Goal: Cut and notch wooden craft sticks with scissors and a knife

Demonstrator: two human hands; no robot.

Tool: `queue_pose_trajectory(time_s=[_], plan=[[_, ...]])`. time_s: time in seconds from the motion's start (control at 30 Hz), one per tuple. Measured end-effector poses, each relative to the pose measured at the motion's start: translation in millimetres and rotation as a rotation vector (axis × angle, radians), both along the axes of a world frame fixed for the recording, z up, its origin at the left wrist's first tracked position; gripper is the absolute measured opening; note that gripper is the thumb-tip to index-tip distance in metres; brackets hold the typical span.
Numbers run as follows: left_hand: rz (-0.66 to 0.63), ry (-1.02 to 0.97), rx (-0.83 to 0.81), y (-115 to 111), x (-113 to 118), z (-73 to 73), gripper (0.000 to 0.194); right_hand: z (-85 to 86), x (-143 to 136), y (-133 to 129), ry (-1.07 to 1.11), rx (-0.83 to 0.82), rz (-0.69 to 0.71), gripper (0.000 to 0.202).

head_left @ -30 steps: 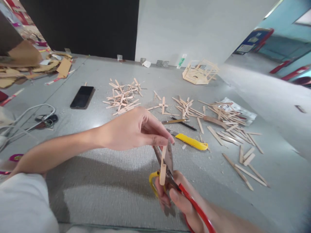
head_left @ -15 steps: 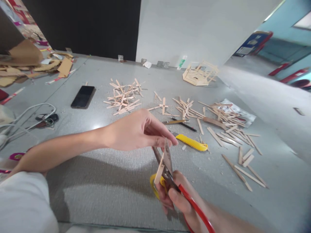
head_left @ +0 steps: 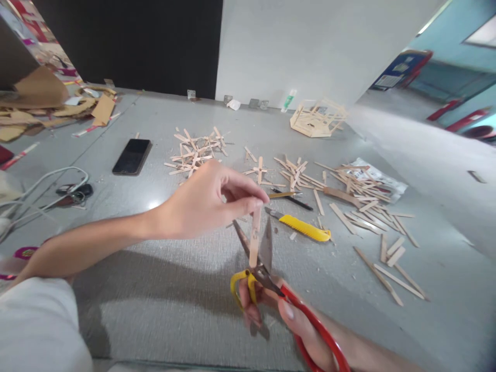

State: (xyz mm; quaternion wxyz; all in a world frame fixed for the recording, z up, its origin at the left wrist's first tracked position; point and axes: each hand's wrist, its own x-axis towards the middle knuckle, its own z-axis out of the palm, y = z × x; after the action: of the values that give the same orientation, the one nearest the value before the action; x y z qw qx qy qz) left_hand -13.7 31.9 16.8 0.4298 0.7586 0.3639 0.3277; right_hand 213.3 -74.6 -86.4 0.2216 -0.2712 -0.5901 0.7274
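Observation:
My left hand (head_left: 209,201) pinches the upper end of a short wooden craft stick (head_left: 254,243) between thumb and fingertips. The stick hangs down, its lower end near the pivot of the scissors. My right hand (head_left: 298,320) is closed round the handles of the scissors (head_left: 267,276), one handle red and one yellow. The blades point up and stand apart, one on each side of the stick. Just beyond the blades lies a yellow utility knife (head_left: 306,227). Behind it a slim gold-coloured tool (head_left: 282,195) and a black pen-like tool (head_left: 294,199) cross on the table.
Piles of wooden sticks (head_left: 197,150) lie at the back and right (head_left: 364,191). A frame built from sticks (head_left: 318,119) stands at the back right. On the left are a phone (head_left: 132,156), keys (head_left: 75,191), a white cable (head_left: 42,181) and cardboard scraps (head_left: 103,107).
The scissor blades have spread wider apart. My left hand has moved slightly up and left, and the stick in it now stands more upright between the blades.

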Motion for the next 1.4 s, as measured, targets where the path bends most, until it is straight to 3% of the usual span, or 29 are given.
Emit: queue_pose_trajectory(time_s=[0.17,0.3,0.43,0.53,0.67,0.73,1.0,1.17,1.4], plan=[[0.241,-0.032,0.188,0,-4,7.2,0.013,-2.2,7,4,-0.099,0.028,-0.112,0.053],[0.413,-0.088,0.323,-3,-5,7.6,0.013,4.9,7,23,-0.420,0.298,-0.323,0.047],[0.410,-0.093,0.358,-7,-4,6.5,0.013,7.5,3,38,-0.891,0.567,-0.474,0.035],[0.339,-0.079,0.317,-10,-2,5.3,0.014,-0.3,3,41,-1.055,0.697,-0.485,0.015],[0.221,-0.084,0.210,-13,2,0.8,0.013,-4.5,6,41,-0.916,0.821,-0.400,0.021],[0.161,-0.093,0.150,-13,5,-2.7,0.012,0.5,5,40,-0.821,0.912,-0.416,0.014],[0.009,-0.030,0.015,-14,14,-17.2,0.009,23.7,-1,27,-0.368,1.103,-0.738,0.026],[-0.030,0.043,-0.014,-17,19,-24.2,0.008,21.5,-1,27,-0.327,1.253,-0.697,0.028],[-0.029,0.097,-0.111,-19,22,-27.0,0.009,11.0,3,28,-0.430,1.418,-0.615,0.020]])
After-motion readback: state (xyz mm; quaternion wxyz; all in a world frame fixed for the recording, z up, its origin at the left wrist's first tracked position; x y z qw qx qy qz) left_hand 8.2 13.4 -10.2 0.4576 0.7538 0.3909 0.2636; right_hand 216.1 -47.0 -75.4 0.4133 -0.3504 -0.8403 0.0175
